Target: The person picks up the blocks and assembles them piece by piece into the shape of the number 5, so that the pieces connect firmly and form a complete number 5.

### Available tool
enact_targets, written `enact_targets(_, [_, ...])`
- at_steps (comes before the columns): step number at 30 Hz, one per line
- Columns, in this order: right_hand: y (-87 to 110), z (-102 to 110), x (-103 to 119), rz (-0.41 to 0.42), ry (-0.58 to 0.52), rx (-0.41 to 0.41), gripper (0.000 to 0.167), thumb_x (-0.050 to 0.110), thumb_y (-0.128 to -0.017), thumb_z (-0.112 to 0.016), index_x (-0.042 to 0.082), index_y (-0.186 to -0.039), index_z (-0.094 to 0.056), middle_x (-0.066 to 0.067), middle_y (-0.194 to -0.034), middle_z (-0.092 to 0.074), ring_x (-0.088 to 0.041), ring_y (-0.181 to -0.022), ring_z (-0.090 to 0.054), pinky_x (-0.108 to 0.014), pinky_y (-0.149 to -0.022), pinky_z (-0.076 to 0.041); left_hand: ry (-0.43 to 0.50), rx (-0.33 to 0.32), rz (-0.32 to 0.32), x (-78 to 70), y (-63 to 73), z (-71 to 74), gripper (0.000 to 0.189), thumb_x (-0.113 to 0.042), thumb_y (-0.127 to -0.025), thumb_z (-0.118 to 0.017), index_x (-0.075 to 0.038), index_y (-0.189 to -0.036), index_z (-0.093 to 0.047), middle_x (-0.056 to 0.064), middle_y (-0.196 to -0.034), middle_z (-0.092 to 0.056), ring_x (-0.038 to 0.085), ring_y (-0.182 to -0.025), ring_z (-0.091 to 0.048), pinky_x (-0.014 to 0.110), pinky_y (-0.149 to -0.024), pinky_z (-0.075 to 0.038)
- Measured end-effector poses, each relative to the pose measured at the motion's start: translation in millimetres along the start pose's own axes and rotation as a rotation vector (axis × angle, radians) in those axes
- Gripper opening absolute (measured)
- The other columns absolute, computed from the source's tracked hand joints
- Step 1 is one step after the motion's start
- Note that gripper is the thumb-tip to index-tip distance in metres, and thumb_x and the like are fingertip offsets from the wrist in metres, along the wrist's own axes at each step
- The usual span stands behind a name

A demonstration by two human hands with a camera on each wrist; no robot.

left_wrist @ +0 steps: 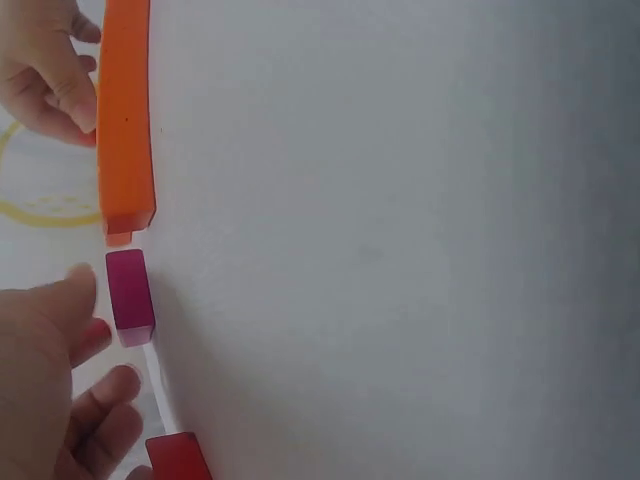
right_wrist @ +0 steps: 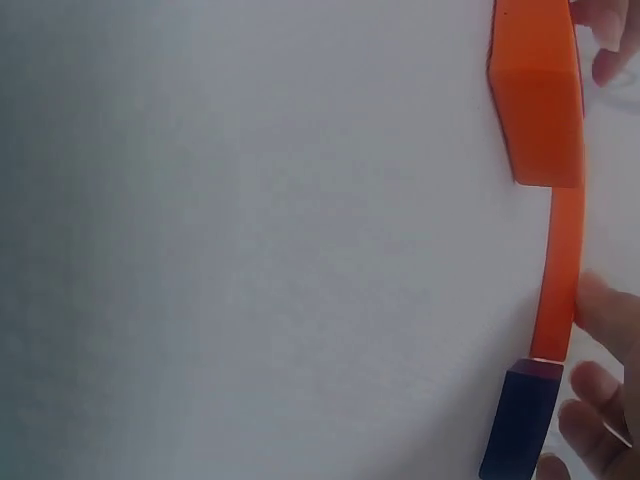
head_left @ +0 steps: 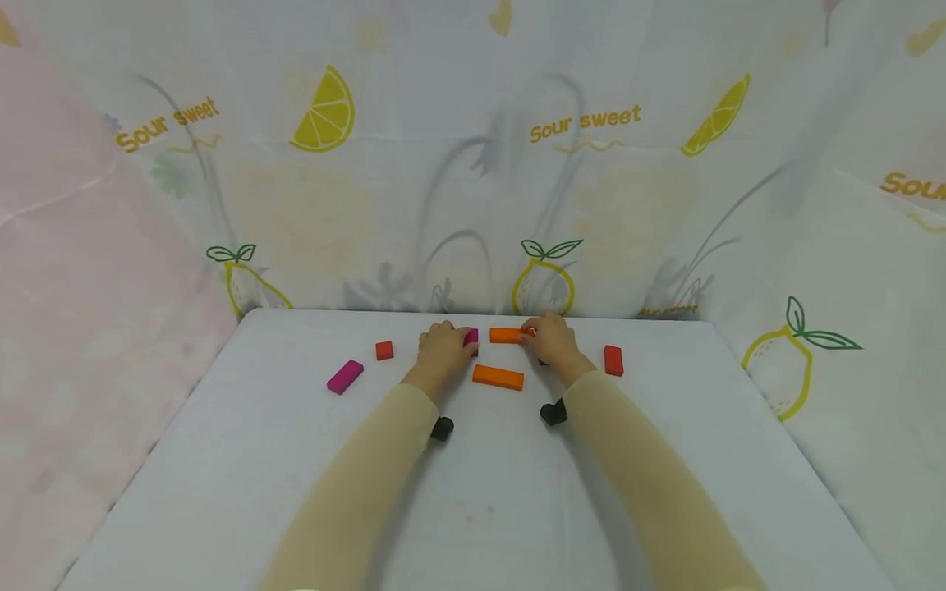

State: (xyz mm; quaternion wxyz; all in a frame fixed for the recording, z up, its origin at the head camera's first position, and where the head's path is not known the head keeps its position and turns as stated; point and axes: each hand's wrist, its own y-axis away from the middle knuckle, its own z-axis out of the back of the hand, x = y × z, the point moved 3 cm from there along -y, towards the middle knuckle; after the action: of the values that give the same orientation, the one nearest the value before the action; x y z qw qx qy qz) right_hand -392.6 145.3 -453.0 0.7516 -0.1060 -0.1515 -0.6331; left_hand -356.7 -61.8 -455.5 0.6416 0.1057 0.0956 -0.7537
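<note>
In the head view, my left hand [head_left: 441,349] is at a small magenta block [head_left: 473,336], its thumb overlapping the block there. Seen from the left wrist, the thumb and fingertips [left_wrist: 118,385] stand spread just beside that block, with a narrow gap showing. My right hand [head_left: 554,338] pinches the right end of the far orange block [head_left: 506,336]. Its thumb meets the block's edge in the right wrist view. A dark block with a purplish top [right_wrist: 520,420] stands against that orange block's end, close to the right fingers.
A second orange block [head_left: 498,377] lies nearer, between the forearms. To the left are a small red block [head_left: 384,350] and a slanted magenta block [head_left: 345,377]. Another red block [head_left: 613,360] lies to the right. A printed curtain [head_left: 414,205] hangs behind the white table [head_left: 488,476].
</note>
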Motion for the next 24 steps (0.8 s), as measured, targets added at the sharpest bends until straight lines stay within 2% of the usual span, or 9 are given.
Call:
enact_targets(4, [0.4,-0.9,1.0,0.001,-0.009,-0.005,0.025,0.027,-0.099,-0.066,0.012,-0.117,-0.073,-0.013,-0.112,-0.055,-0.031,-0.109,-0.05,-0.047,-0.094,-0.044,-0.037,0.008,0.037,0.7,1.0,0.0,0.046,-0.043,-0.099,-0.06,-0.021,-0.14,-0.061,0.014,-0.115,-0.058,0.032,-0.108,-0.048,0.047,-0.094,-0.039])
enact_targets(13, [1.2,-4.2,3.4,0.032,-0.025,-0.015,0.021,0.024,-0.097,-0.069,0.011,-0.112,-0.075,-0.013,-0.108,-0.055,-0.03,-0.102,-0.051,-0.043,-0.089,-0.045,-0.045,0.014,0.057,3.5,2.0,0.1,0.047,-0.046,-0.097,-0.063,-0.026,-0.14,-0.061,0.012,-0.114,-0.06,0.03,-0.106,-0.047,0.045,-0.09,-0.038])
enact_targets(19, [0.3,-7.4,5.5,0.038,-0.025,-0.007,0.02,0.024,-0.096,-0.07,0.012,-0.111,-0.075,-0.012,-0.106,-0.054,-0.03,-0.102,-0.051,-0.043,-0.091,-0.045,-0.011,0.023,0.052,3.8,2.0,-0.1,0.048,-0.046,-0.096,-0.064,-0.025,-0.139,-0.062,0.011,-0.112,-0.06,0.029,-0.105,-0.047,0.045,-0.091,-0.036])
enact_targets(24, [0.4,-9.9,8.0,0.054,-0.031,-0.009,0.02,0.024,-0.096,-0.07,0.012,-0.111,-0.076,-0.013,-0.107,-0.055,-0.03,-0.101,-0.051,-0.044,-0.091,-0.045,-0.031,0.031,0.046,3.6,3.2,-1.7,0.048,-0.048,-0.096,-0.063,-0.025,-0.138,-0.063,0.011,-0.111,-0.06,0.029,-0.104,-0.047,0.045,-0.089,-0.036])
